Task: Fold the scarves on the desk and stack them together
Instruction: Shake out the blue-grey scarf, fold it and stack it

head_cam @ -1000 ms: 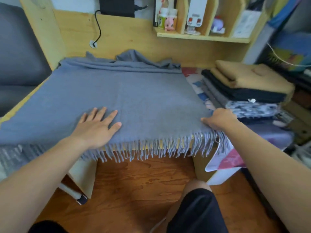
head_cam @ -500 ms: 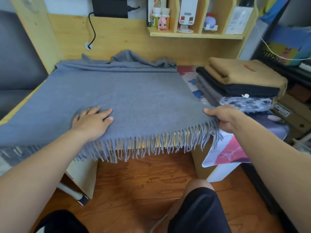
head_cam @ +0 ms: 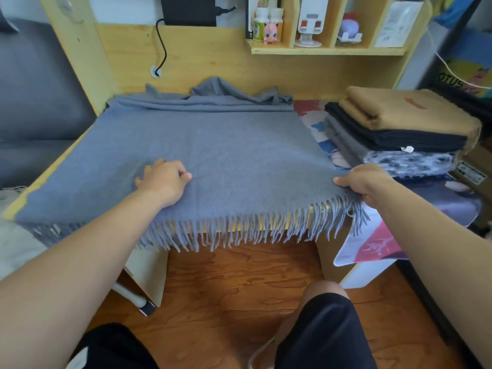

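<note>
Grey scarf [head_cam: 213, 155] spread on table [head_cam: 16, 206]. Left hand [head_cam: 163, 182] bunches cloth mid-hem; right hand [head_cam: 364, 182] pinches fringed corner. Risk: uneven grips skew fold; fringe drags, far bunching persists.

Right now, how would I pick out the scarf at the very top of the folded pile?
Look at the right end of the wooden desk, beside the spread grey scarf. A stack of folded scarves sits there. The top scarf is the only tan one, lying on a black one above paler grey and patterned layers.
</note>
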A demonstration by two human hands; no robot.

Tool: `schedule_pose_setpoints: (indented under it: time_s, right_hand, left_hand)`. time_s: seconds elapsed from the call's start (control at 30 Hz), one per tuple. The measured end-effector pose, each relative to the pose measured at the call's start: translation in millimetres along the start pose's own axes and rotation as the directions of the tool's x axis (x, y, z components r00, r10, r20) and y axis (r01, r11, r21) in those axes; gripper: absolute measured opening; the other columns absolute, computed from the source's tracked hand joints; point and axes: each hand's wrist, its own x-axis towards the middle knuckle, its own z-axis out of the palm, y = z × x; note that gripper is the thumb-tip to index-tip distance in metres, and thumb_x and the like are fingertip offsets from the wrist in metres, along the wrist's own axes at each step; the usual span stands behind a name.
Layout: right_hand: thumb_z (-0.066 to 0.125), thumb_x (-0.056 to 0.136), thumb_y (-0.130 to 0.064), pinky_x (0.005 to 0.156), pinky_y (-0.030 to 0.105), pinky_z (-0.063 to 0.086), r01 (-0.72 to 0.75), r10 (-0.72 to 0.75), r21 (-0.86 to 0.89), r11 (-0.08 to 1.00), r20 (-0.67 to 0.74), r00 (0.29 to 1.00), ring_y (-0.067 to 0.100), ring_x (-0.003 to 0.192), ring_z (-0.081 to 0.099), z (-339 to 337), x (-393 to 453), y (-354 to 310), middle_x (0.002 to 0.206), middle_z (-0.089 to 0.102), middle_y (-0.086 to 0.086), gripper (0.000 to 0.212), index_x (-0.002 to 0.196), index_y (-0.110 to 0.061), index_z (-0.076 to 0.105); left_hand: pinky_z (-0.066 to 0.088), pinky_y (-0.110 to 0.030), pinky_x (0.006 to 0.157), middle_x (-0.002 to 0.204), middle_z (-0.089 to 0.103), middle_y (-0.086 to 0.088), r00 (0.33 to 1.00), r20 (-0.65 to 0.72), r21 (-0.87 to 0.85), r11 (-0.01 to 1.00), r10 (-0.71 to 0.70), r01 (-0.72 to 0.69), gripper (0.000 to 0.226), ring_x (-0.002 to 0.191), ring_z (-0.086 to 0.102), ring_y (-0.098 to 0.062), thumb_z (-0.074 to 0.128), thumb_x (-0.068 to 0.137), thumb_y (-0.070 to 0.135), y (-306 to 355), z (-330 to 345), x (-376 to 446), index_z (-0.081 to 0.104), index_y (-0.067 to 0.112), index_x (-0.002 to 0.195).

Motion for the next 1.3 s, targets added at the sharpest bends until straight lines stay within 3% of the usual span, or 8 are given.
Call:
schedule_pose_setpoints:
  time_s: [0.13, 0.2, 0.27, 0.33, 0.43, 0.57, 0.83, 1.3]
  right_hand:
    - [0.070, 0.084, -0.010, 0.087, 0.043, 0.047, 0.293, -0.479, -0.585, 0.756, -0.190, 0.857, 0.041, 0.110, 0.056, 6, -43, -17, 0.116, 0.057, 0.021, 0.032, 0.115, -0.006, 0.061]
    - [0.072, 0.085, -0.016, 0.089, 0.039, 0.046, 0.567, -0.678, -0.513, 0.644, -0.041, 0.734, 0.034, 0.104, 0.057, 25, -66, -29, 0.106, 0.059, 0.011, 0.023, 0.106, -0.011, 0.066]
    - [0.078, 0.084, -0.028, 0.090, 0.034, 0.046, 0.788, -0.752, -0.370, 0.491, 0.276, 0.598, 0.020, 0.097, 0.058, 52, -89, -36, 0.098, 0.058, -0.002, 0.022, 0.100, -0.017, 0.067]
    - [0.084, 0.079, -0.033, 0.088, 0.027, 0.041, 0.889, -0.756, -0.287, 0.356, 0.470, 0.455, 0.015, 0.097, 0.051, 77, -105, -35, 0.101, 0.054, -0.003, 0.036, 0.105, -0.019, 0.064]
    - [0.087, 0.071, -0.024, 0.085, 0.031, 0.039, 0.929, -0.791, -0.314, 0.194, 0.510, 0.337, 0.021, 0.094, 0.050, 97, -106, -25, 0.102, 0.053, 0.001, 0.043, 0.103, -0.014, 0.060]
    - [0.078, 0.077, -0.011, 0.080, 0.038, 0.047, 0.934, -0.846, -0.286, 0.213, 0.425, 0.323, 0.028, 0.088, 0.059, 95, -99, -26, 0.092, 0.060, 0.003, 0.019, 0.090, -0.013, 0.064]
    - [0.067, 0.095, -0.018, 0.075, 0.023, 0.036, 0.850, -0.738, -0.265, 0.456, 0.421, 0.527, 0.010, 0.084, 0.054, 91, -94, -39, 0.087, 0.061, -0.008, 0.008, 0.089, -0.016, 0.072]
    - [0.047, 0.106, -0.017, 0.071, 0.035, 0.044, 0.748, -0.604, -0.268, 0.608, 0.456, 0.654, 0.023, 0.083, 0.056, 93, -93, -50, 0.088, 0.059, 0.000, 0.013, 0.093, -0.018, 0.053]
  left_hand:
    - [0.048, -0.042, 0.088, 0.098, 0.061, -0.002, 0.889, -0.206, -0.038, 0.905, 0.409, -0.425, 0.013, 0.102, 0.059, -0.032, 0.073, 0.090, 0.035, -6, 1, -34, 0.072, 0.023, 0.097]
    - [0.050, -0.037, 0.084, 0.092, 0.060, 0.007, 0.838, -0.084, -0.132, 0.827, 0.539, -0.546, 0.025, 0.094, 0.060, -0.020, 0.073, 0.084, 0.048, -6, 5, -54, 0.070, 0.025, 0.095]
    - [0.051, -0.038, 0.084, 0.102, 0.058, 0.008, 0.766, 0.001, 0.046, 0.765, 0.643, -0.643, 0.042, 0.100, 0.055, -0.019, 0.077, 0.077, 0.057, -5, 12, -66, 0.066, 0.028, 0.105]
    - [0.052, -0.042, 0.078, 0.108, 0.055, 0.005, 0.734, 0.026, 0.245, 0.707, 0.679, -0.663, 0.049, 0.103, 0.053, -0.025, 0.083, 0.074, 0.048, -3, 17, -71, 0.059, 0.028, 0.112]
    - [0.054, -0.044, 0.070, 0.102, 0.056, 0.000, 0.698, -0.007, 0.343, 0.658, 0.716, -0.671, 0.039, 0.094, 0.057, -0.030, 0.081, 0.074, 0.023, -1, 16, -71, 0.057, 0.023, 0.105]
    - [0.054, -0.037, 0.071, 0.089, 0.065, 0.004, 0.692, -0.091, 0.224, 0.692, 0.716, -0.686, 0.004, 0.086, 0.066, -0.027, 0.069, 0.087, 0.025, -5, 8, -68, 0.065, 0.025, 0.087]
    - [0.040, -0.030, 0.080, 0.110, 0.072, 0.011, 0.893, 0.028, 0.000, 0.893, 0.450, -0.450, 0.018, 0.104, 0.065, -0.019, 0.059, 0.101, 0.026, 2, -4, -55, 0.076, 0.024, 0.097]
    - [0.034, -0.033, 0.070, 0.085, 0.061, 0.008, 0.907, 0.039, -0.024, 0.908, 0.420, -0.419, 0.016, 0.089, 0.059, -0.025, 0.050, 0.105, 0.025, 9, -12, -51, 0.064, 0.025, 0.098]
